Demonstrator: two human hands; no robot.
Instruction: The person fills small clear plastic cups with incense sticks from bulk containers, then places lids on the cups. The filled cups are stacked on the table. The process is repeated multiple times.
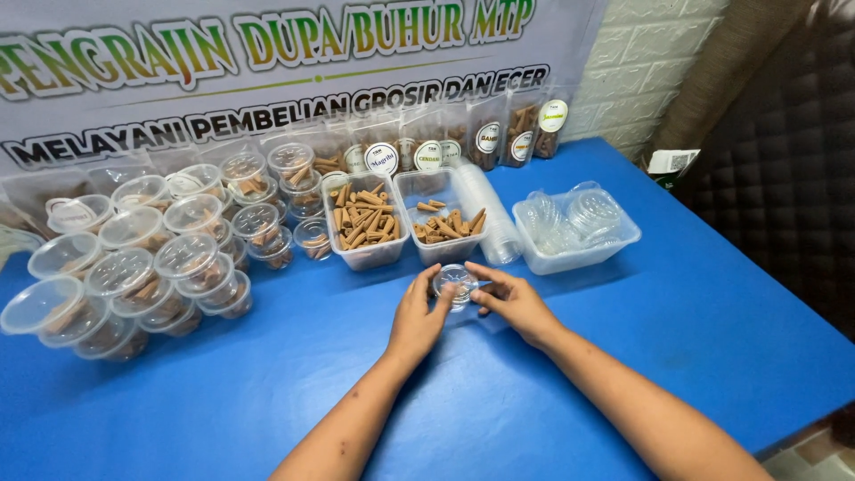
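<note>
On the blue table [677, 321], near the two clear rectangular tubs of brown incense cones [365, 223], both hands pinch a small clear plastic cup [455, 283]: left hand [417, 321] and right hand [515, 303] curled round its rim. It looks light, thin, easily crushed; hold the sides gently.

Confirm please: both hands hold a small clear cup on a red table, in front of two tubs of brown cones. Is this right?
Not quite: the table is blue, not red, as the head view shows. The left hand and right hand do hold the small clear cup in front of two tubs of brown cones.
</note>
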